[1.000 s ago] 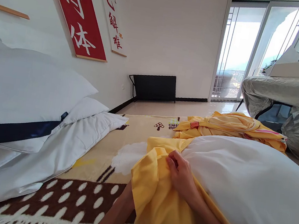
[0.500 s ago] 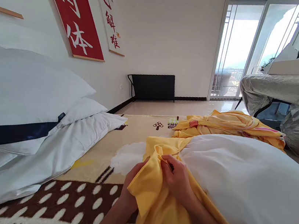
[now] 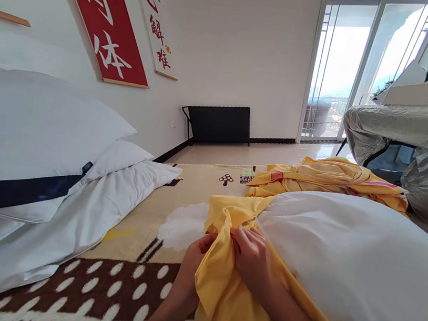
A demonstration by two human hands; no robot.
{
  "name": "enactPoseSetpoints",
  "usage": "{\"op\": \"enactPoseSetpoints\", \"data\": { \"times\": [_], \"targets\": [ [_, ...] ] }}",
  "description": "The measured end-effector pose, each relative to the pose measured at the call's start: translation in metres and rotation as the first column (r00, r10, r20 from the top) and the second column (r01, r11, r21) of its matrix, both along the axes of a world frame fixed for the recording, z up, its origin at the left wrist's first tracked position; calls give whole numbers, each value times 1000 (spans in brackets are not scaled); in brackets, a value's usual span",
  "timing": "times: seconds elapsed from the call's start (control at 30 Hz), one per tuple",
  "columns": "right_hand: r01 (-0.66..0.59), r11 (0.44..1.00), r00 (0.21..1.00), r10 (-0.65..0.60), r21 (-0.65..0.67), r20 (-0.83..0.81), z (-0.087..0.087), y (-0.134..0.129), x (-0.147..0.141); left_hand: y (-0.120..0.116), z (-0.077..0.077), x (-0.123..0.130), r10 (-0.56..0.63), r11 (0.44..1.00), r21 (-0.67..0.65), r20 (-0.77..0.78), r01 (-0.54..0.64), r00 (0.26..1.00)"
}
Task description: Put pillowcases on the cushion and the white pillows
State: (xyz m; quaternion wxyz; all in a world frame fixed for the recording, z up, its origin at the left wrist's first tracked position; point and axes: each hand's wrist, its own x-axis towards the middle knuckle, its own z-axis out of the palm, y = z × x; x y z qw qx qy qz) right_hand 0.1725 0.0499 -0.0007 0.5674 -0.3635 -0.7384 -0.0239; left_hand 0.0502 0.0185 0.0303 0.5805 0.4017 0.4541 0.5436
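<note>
Both hands grip a yellow fabric cover [image 3: 245, 316] in the lower middle of the view. My left hand [image 3: 193, 264] is closed around its left side, fingertips partly hidden behind a raised fold. From the right, my right hand [image 3: 252, 253] pinches the bunched fabric near the top of that fold. Whatever lies between the fingertips is too small to make out. A plump white pillow [image 3: 356, 255] rests on the cover's right part, beside my right forearm. Beneath everything spreads a beige and brown patterned blanket [image 3: 112, 287].
White pillows [image 3: 39, 125] with a dark blue band are piled on the left. More crumpled yellow fabric [image 3: 327, 176] lies beyond the white pillow. A dark folded panel [image 3: 219, 124] leans against the back wall. At right, a cardboard box [image 3: 422, 94] stands on a silver-covered table [image 3: 398, 120].
My right hand has shifted slightly down and right, its fingers more curled on the fabric. The raised fold has swung right and narrowed, showing more of my left hand.
</note>
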Motion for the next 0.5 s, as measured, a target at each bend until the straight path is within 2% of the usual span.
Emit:
{"op": "enactPoseSetpoints", "data": {
  "times": [0.1,0.23,0.37,0.5],
  "targets": [
    [-48,986,991,27,-159,-135,6,0,2,7,0,-5,-70,996,-58,54,73,996],
    [-171,883,942,17,-437,-335,15,1,7,13,0,-16,-167,981,-84,102,176,981],
    [-147,867,935,-35,-475,-353,16,5,12,14,3,-21,-205,975,-50,161,215,966],
    [-19,873,951,-135,-487,-279,13,13,20,18,5,-32,-315,949,44,190,313,930]
  ]
}}
